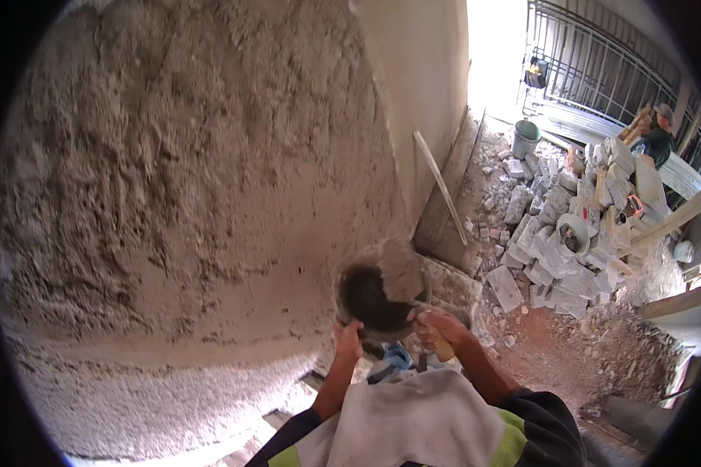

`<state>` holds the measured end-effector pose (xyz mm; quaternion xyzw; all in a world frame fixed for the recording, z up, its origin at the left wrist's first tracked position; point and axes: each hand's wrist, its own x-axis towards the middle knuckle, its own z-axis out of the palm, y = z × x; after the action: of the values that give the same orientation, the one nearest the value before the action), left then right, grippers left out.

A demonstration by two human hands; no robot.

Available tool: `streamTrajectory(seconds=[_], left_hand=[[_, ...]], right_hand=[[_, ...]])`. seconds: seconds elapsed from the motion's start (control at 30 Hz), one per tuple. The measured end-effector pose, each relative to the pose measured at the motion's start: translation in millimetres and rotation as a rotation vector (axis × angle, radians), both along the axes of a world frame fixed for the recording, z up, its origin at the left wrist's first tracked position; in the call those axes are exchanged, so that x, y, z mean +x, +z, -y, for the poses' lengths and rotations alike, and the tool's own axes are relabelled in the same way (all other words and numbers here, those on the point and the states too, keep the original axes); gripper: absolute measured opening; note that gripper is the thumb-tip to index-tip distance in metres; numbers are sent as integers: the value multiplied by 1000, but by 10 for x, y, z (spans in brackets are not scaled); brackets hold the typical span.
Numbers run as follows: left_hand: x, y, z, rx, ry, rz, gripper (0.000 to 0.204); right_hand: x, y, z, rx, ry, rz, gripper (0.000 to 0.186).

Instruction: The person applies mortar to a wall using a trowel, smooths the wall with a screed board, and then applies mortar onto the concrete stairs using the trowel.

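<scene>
In front of me a round bucket (368,302) with a dark inside is tilted close to the plastered wall (210,179). My left hand (349,339) is closed on its near left rim. A trowel (401,272) lies over the bucket's mouth, its blade coated with grey mortar. Wrapped round the trowel's wooden handle is my right hand (441,330), at the bucket's right side. How much the bucket holds is hard to make out in the shadow. Rough wet mortar covers the upper wall, and a smoother band runs lower down.
To the right, broken blocks (553,233) form a heap, with a pale bucket (573,233) among them. A green bucket (526,137) stands farther back. A light wooden strip (441,187) leans by the wall corner. Another person (660,140) is near the metal fence (592,70).
</scene>
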<state>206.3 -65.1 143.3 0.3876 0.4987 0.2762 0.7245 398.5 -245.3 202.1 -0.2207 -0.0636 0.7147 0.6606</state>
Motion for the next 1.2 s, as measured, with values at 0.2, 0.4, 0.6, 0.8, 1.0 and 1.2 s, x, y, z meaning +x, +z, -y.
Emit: streamTrajectory(seconds=[0.2,0.4,0.6,0.8,1.0,1.2], left_hand=[[-597,-331,-281,-105,62,-78,62],[-943,-221,-347,-19,59,-163,49],[-1229,-33,-575,579,-845,-958,39],[-1160,-297,-543,-113,247,-431,49],[-1186,-377,-677,-21,-140,-758,49],[-1167,-243,-648,-61,-53,-465,57]], right_hand=[[1052,745,-150,-128,-1154,687,22],[2368,632,-1102,-1025,-2082,1104,27],[1837,-670,-2733,-663,-464,1948,24],[991,-1364,-3004,-353,-824,646,25],[1689,-477,-3717,-402,-878,167,17],[2370,615,-4356,-211,-902,257,20]])
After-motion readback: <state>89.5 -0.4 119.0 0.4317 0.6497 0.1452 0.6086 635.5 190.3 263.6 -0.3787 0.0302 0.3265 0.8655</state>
